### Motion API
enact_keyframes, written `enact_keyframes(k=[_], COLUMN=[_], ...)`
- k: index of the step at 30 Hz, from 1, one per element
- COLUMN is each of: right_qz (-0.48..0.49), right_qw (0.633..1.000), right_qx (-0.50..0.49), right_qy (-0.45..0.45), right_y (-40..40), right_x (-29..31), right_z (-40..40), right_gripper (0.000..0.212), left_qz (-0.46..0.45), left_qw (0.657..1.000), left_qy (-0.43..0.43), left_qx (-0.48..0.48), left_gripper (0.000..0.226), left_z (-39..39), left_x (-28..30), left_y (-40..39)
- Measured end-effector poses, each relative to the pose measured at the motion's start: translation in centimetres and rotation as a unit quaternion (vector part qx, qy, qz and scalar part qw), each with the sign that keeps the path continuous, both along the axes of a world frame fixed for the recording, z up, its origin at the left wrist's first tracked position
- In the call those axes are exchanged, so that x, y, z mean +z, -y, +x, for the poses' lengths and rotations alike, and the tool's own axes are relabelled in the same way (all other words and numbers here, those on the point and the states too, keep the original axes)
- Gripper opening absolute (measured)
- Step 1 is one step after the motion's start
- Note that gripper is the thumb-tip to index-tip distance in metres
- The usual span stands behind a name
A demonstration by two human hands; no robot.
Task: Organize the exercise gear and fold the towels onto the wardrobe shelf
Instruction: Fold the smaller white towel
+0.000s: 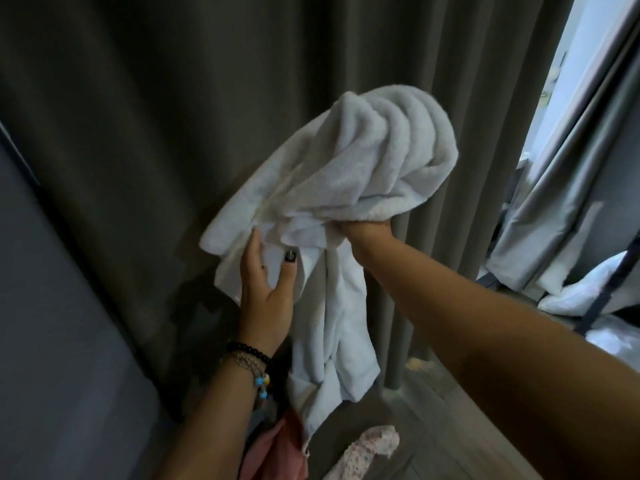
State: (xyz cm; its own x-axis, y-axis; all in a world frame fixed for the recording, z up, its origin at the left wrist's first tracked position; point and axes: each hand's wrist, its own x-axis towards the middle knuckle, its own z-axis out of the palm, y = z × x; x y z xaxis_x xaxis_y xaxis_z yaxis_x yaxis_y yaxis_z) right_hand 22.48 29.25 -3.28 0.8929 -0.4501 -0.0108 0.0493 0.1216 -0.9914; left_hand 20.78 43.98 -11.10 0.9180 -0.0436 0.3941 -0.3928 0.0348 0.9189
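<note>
- Head view: we see a white terry-cloth towel [349, 188] held up in the air in front of a dark grey pleated curtain [173, 116], bunched and not yet folded.
- Our right hand [370, 225] is mostly buried under the bunched top of the towel; what shows looks clenched round a gathered handful of cloth, carrying its weight.
- Our left hand [265, 282], with beaded bracelets [249, 362] at the wrist, has its fingers straight and thumb out, lying against the hanging cloth; it touches but does not clamp.
- The lower part of the towel trails down between both arms, its tail end hanging just above the grey wood-look floor [450, 427].
- Handling, as we judge it: soft, limp and light, no stiffness at all; it will sag wherever unsupported and will not slip easily, given the looped pile.
- Best hold, in our view: find two corners of one short edge and pinch them, letting the rest drop flat, instead of gripping the wad.
- No wardrobe shelf shows in this view, so we cannot place the destination.
- On the floor lie a pink garment [277, 452] and a pale flowered cloth [367, 448]; a white bundle [581, 289] sits at right below a lighter grey curtain [554, 202].
</note>
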Motion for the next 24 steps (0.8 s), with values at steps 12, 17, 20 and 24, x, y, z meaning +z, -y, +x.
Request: enact_keyframes(k=[12,17,20,24], right_qz=[0.003,0.054,0.043,0.074], right_qw=[0.996,0.992,0.992,0.987], right_qx=[-0.007,0.002,0.005,-0.022], right_qy=[0.093,0.114,0.116,0.142], right_y=[1.7,2.7,3.6,4.9], right_x=[7.2,8.5,8.3,7.7], right_z=[-3.2,-6.2,-8.3,-11.0], right_gripper=[0.051,0.054,0.046,0.046], left_qz=[0.160,0.020,0.018,-0.041], left_qw=[0.972,0.985,0.984,0.986], left_qy=[-0.099,-0.140,-0.137,-0.115], left_qx=[0.144,0.103,0.116,0.111], left_gripper=[0.148,0.083,0.033,0.020], left_z=[-1.1,-1.0,-2.5,-5.5], left_x=[-1.0,-0.7,0.0,1.1], left_y=[2.6,2.5,1.8,1.4])
